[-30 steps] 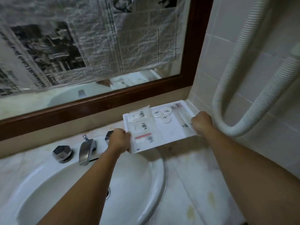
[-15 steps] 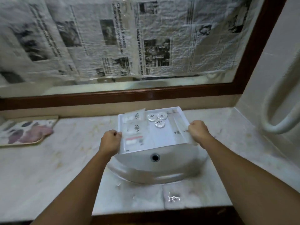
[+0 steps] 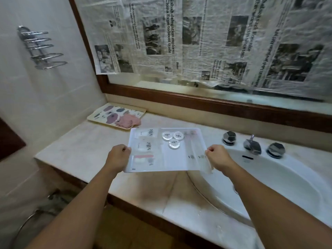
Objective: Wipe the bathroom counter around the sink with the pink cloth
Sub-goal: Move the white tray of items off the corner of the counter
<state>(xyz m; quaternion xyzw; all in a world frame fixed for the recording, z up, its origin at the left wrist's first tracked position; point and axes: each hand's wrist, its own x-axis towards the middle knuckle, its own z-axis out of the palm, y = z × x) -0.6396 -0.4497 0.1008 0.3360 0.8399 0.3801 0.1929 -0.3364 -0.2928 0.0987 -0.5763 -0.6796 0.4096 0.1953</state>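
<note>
I hold a white tray (image 3: 179, 166) of wrapped toiletries level above the marble counter (image 3: 86, 151), left of the sink (image 3: 280, 186). My left hand (image 3: 117, 155) grips its left edge and my right hand (image 3: 218, 158) grips its right edge. The pink cloth (image 3: 128, 121) lies crumpled on a patterned tray (image 3: 100, 116) in the far left corner of the counter, well beyond both hands.
A tap (image 3: 251, 145) and two faceted knobs (image 3: 229, 137) stand behind the sink. The wood-framed mirror (image 3: 197, 103) is covered with newspaper. A chrome wire rack (image 3: 41, 49) hangs on the left tiled wall. The counter's front edge drops to the floor below.
Both hands have carried the white tray from the right side of the counter, across the sink, to the left side. The view has swung left with it.
</note>
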